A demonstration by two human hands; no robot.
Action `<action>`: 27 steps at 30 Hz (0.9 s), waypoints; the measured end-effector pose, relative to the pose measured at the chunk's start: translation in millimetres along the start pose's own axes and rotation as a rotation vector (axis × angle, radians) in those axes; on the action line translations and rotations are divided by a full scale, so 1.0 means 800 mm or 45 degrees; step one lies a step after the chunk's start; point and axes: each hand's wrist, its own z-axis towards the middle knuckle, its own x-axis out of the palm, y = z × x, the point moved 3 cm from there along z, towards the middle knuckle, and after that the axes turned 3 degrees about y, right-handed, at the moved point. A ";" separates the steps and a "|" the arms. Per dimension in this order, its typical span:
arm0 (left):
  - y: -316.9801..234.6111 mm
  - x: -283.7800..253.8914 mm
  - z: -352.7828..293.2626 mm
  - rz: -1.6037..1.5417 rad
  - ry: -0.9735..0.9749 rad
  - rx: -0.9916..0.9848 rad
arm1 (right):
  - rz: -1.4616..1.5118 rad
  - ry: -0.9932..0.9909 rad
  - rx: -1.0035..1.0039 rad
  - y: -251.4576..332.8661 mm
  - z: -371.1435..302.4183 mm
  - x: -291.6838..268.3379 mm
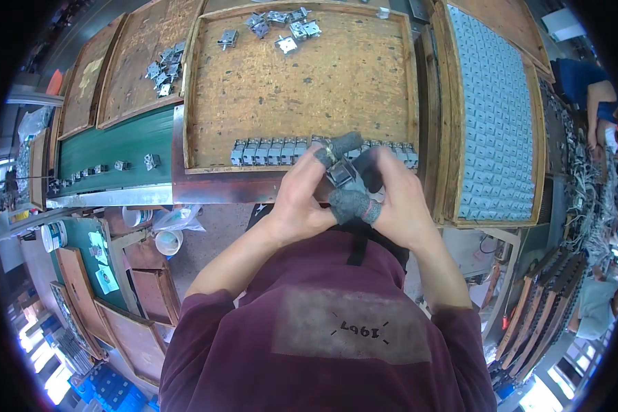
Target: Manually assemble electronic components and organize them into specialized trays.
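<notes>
Held piece: a small boxy metal part (338, 173) with a dark square face, just above the near edge of the middle wooden tray (302, 79), right of its centre.
Left hand (299, 199): pinches the part between thumb and fingers, in grey cloth finger covers.
Right hand (399, 200): closes its covered fingers on the same part; exact contact is partly hidden.
Done, as I judge: a tight row of parts (271, 152) lines the near edge, reaching the right corner; the right tray (539, 147) looks almost filled.
Left, probably: loose shiny parts (297, 29) near the far edge.
Materials: worn, stained wood; smooth green belt (127, 139); angular silvery metal.
</notes>
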 end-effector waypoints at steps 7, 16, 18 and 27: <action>-0.011 -0.007 -0.008 0.075 0.029 0.176 | 0.170 0.090 -0.160 -0.013 0.000 0.023; 0.060 -0.100 -0.008 0.608 -0.065 -0.280 | -0.128 -0.421 0.029 -0.035 -0.054 -0.098; 0.130 -0.159 -0.030 0.612 -0.095 -0.428 | 0.022 -0.798 0.202 -0.076 -0.085 -0.153; 0.205 -0.214 -0.047 -0.047 0.503 -1.012 | -0.193 -1.582 0.583 -0.294 -0.233 -0.366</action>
